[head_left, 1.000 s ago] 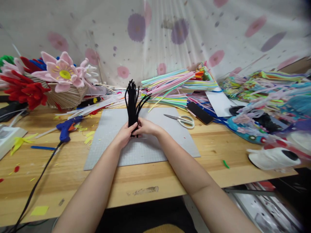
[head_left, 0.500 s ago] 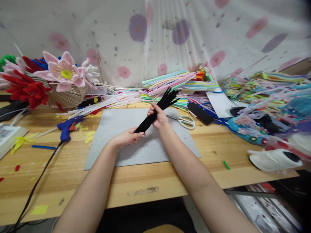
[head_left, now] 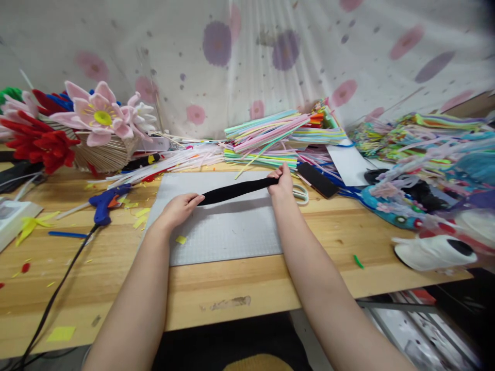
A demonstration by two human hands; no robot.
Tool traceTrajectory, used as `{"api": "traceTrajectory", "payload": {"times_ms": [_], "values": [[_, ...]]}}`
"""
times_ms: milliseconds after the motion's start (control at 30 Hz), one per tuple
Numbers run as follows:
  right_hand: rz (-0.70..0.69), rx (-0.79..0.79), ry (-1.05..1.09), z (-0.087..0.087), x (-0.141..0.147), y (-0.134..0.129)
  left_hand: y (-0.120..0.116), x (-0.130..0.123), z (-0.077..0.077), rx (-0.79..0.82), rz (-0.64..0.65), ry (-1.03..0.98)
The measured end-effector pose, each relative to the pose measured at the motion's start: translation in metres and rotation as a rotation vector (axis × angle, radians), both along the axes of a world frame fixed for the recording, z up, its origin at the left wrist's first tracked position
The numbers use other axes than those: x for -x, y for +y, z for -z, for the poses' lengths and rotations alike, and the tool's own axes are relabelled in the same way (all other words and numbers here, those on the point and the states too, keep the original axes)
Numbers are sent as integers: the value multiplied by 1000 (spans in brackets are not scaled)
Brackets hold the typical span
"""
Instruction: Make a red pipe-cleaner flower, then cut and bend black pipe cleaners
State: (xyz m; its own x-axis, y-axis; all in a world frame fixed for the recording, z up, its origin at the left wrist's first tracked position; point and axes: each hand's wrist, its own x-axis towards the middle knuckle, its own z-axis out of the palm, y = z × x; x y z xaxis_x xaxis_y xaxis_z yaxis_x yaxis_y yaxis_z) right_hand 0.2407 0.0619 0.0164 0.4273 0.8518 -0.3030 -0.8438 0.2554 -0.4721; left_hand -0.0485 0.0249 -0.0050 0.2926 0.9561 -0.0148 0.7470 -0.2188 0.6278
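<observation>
A bundle of black pipe cleaners (head_left: 235, 191) is stretched between my two hands, slightly raised at its right end. My left hand (head_left: 181, 208) pinches the left end between thumb and fingers. Around the right end, my right hand (head_left: 282, 180) is closed, and it hides the tips. Below the bundle lies a grey cutting mat (head_left: 232, 234), with a small yellow scrap (head_left: 181, 240) on it near my left wrist. The scissors (head_left: 300, 194) are partly hidden behind my right hand; only part of the pale handle shows.
On the left are a blue glue gun (head_left: 102, 204) with its cord and a basket of fuzzy flowers (head_left: 102, 117). Colourful pipe cleaners (head_left: 266, 131) are heaped at the back. A black phone-like slab (head_left: 317, 180) and a white spool (head_left: 435, 252) lie on the right.
My right hand has moved right to the far end of the bundle, and my left hand has moved left. The fanned-out tips are now covered and the bundle lies closer to level.
</observation>
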Motion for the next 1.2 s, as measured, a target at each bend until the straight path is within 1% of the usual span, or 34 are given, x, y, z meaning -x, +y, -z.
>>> {"api": "traceTrajectory", "payload": {"times_ms": [100,133,267,333,467,567,633,733,833,900,967,1033,1067,1100,1167,1200], "values": [[-5,24,-20,9,6,2,4,8,2,-108,-76,91],[-6,28,-32,12,8,4,5,10,4,-147,-76,98],[-5,30,-110,26,12,8,14,18,11,-265,0,132],[1,26,-161,32,9,10,20,21,16,-299,-11,166],[-26,45,-316,39,3,13,32,22,23,-361,5,323],[-19,73,-525,44,0,17,42,20,22,-422,36,456],[3,79,-652,47,-2,20,48,17,20,-454,27,514],[17,92,-735,51,-4,25,56,15,17,-473,-37,570],[16,85,-781,54,-7,30,61,10,13,-478,-113,546],[0,75,-801,54,-8,32,58,2,11,-507,-199,490],[-22,71,-812,55,-9,35,48,-14,9,-542,-298,409],[-23,70,-829,56,-8,35,30,-36,10,-544,-310,315],[-14,68,-858,57,-8,35,19,-49,11,-539,-290,273],[1,61,-906,58,-8,33,9,-60,14,-531,-241,244],[49,45,-1071,58,-8,27,-8,-77,21,-535,-85,219],[77,36,-1180,57,-7,23,-13,-81,24,-547,-9,217]]}}
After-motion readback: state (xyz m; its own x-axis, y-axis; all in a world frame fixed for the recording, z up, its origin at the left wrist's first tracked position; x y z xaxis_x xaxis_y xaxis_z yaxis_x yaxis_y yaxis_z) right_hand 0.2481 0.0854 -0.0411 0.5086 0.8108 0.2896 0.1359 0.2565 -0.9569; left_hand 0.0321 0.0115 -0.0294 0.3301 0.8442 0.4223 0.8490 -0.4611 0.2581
